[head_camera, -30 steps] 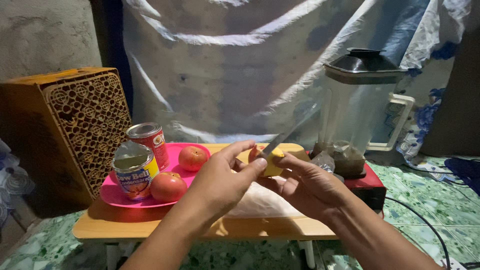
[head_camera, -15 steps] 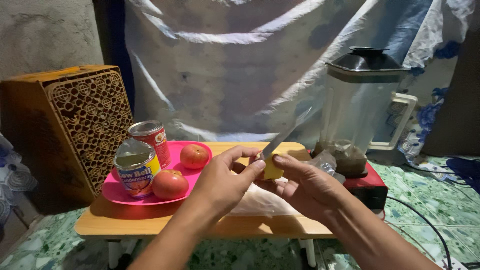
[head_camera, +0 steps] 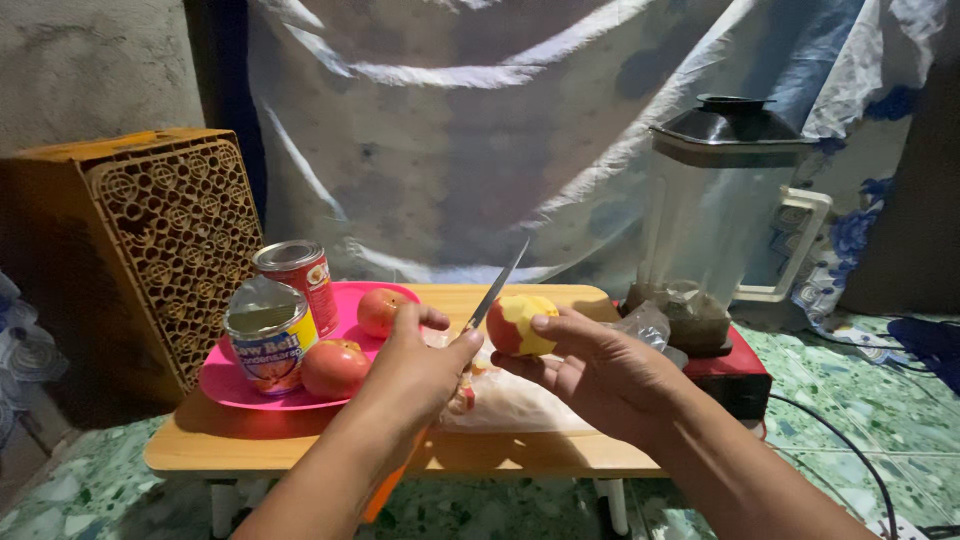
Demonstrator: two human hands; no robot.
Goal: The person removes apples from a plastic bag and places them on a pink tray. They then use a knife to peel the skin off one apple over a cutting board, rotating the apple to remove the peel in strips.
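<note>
My right hand [head_camera: 600, 372] holds a partly peeled apple [head_camera: 520, 325], yellow flesh on its right side and red skin on its left. My left hand [head_camera: 415, 365] grips a knife [head_camera: 495, 292] with an orange handle. The blade points up and to the right, and its tip sits just left of the apple. Both hands hover over a clear plastic bag [head_camera: 525, 408] that lies on the low wooden table [head_camera: 300, 442]. A strip of red peel rests on the bag below my left hand.
A pink plate [head_camera: 228, 392] on the table's left carries two whole red apples [head_camera: 335, 368] [head_camera: 380, 310] and two tins [head_camera: 265, 335] [head_camera: 298, 272]. A blender jug [head_camera: 715, 220] stands on a red base [head_camera: 738, 372] at the right. An orange crate [head_camera: 150, 230] stands at the left.
My left hand has come off the apple and pulled left with the knife; the blade has swung from right of the apple to its left. The apple now shows more red skin.
</note>
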